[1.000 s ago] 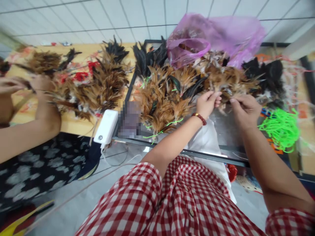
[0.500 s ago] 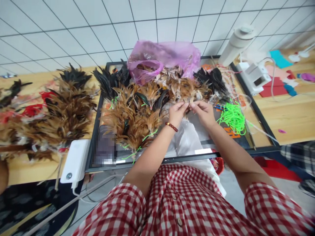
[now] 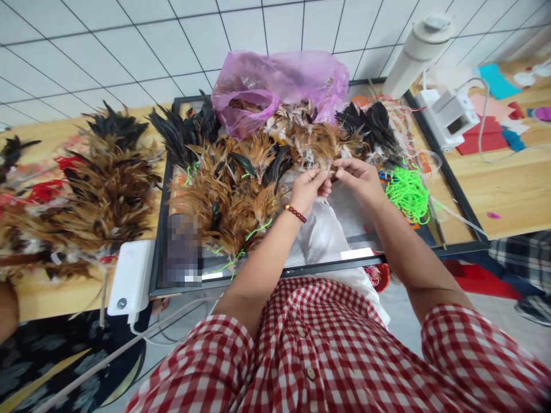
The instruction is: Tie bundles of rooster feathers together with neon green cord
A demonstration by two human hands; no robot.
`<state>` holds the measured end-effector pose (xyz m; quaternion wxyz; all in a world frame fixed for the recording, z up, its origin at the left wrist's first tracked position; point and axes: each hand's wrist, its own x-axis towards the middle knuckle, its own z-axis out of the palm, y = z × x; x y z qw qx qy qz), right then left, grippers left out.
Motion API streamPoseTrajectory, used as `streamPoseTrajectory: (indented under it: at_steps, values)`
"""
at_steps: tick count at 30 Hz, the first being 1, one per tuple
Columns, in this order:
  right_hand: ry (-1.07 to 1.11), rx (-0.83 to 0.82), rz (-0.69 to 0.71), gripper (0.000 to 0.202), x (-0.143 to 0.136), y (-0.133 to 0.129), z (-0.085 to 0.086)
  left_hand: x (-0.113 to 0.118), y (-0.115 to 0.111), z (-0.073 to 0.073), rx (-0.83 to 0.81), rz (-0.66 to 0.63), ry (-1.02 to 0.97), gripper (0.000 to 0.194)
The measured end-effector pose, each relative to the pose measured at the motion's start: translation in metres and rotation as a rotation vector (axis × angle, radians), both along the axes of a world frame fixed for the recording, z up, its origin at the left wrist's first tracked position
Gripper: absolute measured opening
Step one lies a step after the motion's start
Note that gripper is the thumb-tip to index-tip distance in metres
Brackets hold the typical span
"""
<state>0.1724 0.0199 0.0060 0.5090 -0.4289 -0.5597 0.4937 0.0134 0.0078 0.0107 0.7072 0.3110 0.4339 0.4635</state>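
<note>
My left hand (image 3: 310, 186), with a beaded bracelet above its wrist, is closed in a pinch near the middle of the black-framed tray (image 3: 160, 229). My right hand (image 3: 358, 176) pinches close beside it, fingertips almost touching. What lies between the fingertips is too small to make out. Brown feathers (image 3: 232, 195) are heaped left of my hands, and more lie just beyond them. A pink plastic bag (image 3: 288, 74) with feathers sits at the back. A bundle of green cord (image 3: 408, 195) is right of my right hand. A translucent plastic sheet (image 3: 322, 229) lies beneath my wrists.
More feathers (image 3: 103, 195) cover the table at left, near a white power bank (image 3: 130, 278). A white cylinder (image 3: 415, 57) and a white plug block (image 3: 447, 120) stand at the back right. Red paper (image 3: 482, 136) lies beyond. Part of another person shows at the lower left.
The view has shifted slightly. My right fingers have spread a little from my left ones, and the lower fingers of my left hand show more. Both hands remain over the same spot.
</note>
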Motion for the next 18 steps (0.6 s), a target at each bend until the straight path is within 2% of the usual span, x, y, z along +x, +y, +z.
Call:
streamPoseTrajectory:
  at_steps: [2, 4, 9, 14, 18]
  values:
    - [0.01, -0.074, 0.178, 0.046, 0.0032, 0.0003, 0.0013, -0.003, -0.0025, 0.0038, -0.024, -0.133, 0.007, 0.031]
    - [0.017, -0.128, 0.265, 0.048, 0.0047, 0.0007, 0.0001, -0.0055, -0.0041, 0.0059, -0.043, -0.241, -0.007, 0.035]
    - [0.095, -0.088, 0.051, 0.048, 0.0002, 0.0018, -0.0052, -0.0085, -0.0053, 0.0087, -0.075, -0.337, -0.023, 0.029]
    - [-0.047, -0.005, -0.042, 0.052, -0.0016, 0.0012, -0.0063, -0.0045, -0.0057, 0.007, -0.095, -0.314, -0.002, 0.023]
    - [-0.174, 0.121, -0.06, 0.051, 0.0017, 0.003, -0.008, -0.0021, -0.0048, 0.0053, -0.123, -0.143, 0.003, 0.021]
